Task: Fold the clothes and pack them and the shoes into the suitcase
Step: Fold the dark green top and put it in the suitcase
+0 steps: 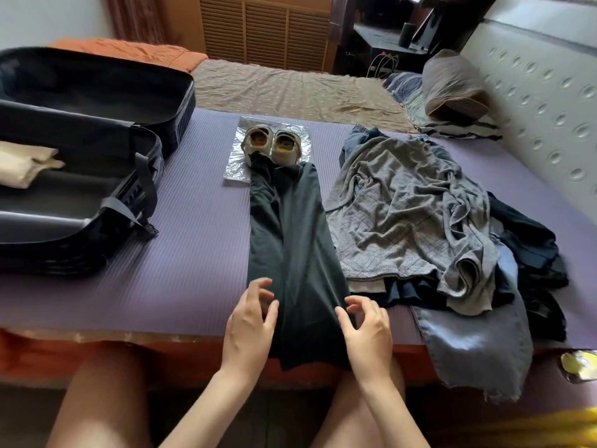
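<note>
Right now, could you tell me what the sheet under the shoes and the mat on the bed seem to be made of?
The sheet looks like foil or metallised plastic: silvery, crinkled, shiny. The mat looks like matte purple foam, by its fine ribs; possibly rubber.

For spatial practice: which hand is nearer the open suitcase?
Left. The left hand is at the dark trousers' edge facing the suitcase; the right hand is at their far edge.

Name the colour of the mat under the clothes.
Purple, with fine ribs; the head view shows the mat best.
</note>
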